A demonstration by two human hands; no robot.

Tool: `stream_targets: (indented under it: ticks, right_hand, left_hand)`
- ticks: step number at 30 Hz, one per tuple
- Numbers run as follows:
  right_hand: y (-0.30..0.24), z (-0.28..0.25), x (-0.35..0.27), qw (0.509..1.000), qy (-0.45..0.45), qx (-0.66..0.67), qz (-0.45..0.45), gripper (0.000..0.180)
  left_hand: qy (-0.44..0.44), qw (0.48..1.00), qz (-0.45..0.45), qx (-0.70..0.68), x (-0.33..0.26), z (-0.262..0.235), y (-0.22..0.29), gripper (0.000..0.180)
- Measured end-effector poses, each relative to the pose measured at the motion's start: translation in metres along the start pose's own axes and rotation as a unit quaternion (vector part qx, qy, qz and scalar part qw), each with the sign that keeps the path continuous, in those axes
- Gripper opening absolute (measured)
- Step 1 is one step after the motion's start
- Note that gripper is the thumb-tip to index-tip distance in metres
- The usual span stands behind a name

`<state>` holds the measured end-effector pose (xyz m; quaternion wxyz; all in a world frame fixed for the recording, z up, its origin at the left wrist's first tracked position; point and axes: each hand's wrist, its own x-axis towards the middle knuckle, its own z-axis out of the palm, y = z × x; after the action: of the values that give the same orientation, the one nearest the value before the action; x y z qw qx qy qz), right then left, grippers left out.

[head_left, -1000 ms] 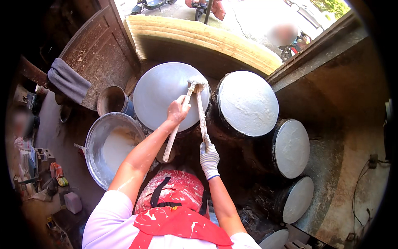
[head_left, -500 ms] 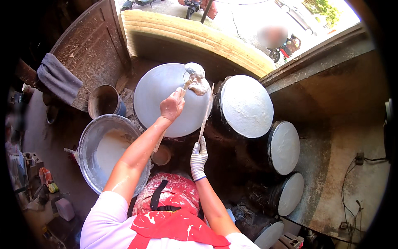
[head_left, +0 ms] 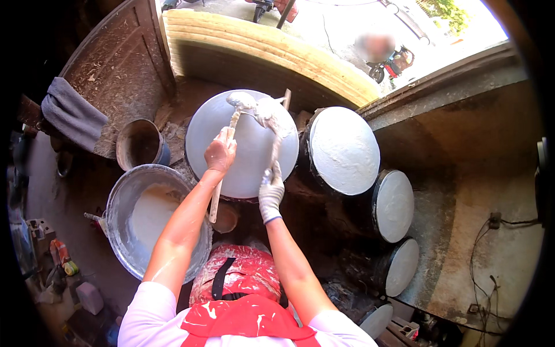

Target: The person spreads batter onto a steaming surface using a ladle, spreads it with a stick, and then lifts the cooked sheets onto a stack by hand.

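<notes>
My bare left hand [head_left: 221, 151] is closed round the long wooden handle of a ladle [head_left: 240, 99], whose bowl is coated in white batter. The ladle hangs over the left part of a large round pan top [head_left: 231, 139] with a smooth white surface. My right hand [head_left: 270, 194], in a striped, whitened glove, grips a thin wooden stick [head_left: 276, 151] at the pan's near right edge. A wet whitish clump [head_left: 269, 118] shows at the stick's far end, beside the ladle; whether the two touch I cannot tell.
A big metal tub [head_left: 115, 205] of white liquid stands left of my left forearm, with a bucket [head_left: 120, 144] behind it. Several round white tops [head_left: 346, 151] curve down the right side. A pale ledge [head_left: 260, 43] runs along the back, and a grey towel [head_left: 72, 113] hangs at left.
The ladle and my left hand have moved left. My right hand has shifted slightly up and left, and the stick's far end now reaches the clump beside the ladle.
</notes>
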<state>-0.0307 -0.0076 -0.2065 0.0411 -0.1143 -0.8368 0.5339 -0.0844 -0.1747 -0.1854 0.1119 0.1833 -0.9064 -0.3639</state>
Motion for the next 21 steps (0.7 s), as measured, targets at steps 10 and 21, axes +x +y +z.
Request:
stream_targets:
  ticks: [10,21]
  right_hand:
    - [-0.015,0.020,-0.007,0.996,-0.072,-0.022,0.042,0.040]
    - [0.001,-0.007,0.004,0.993,-0.116,-0.025,0.016,0.038]
  left_hand:
    - [0.027,0.998,-0.030,-0.042,-0.010,-0.007,-0.014,0.040]
    - [0.043,0.991,-0.112,-0.058,-0.019,-0.018,-0.020,0.041]
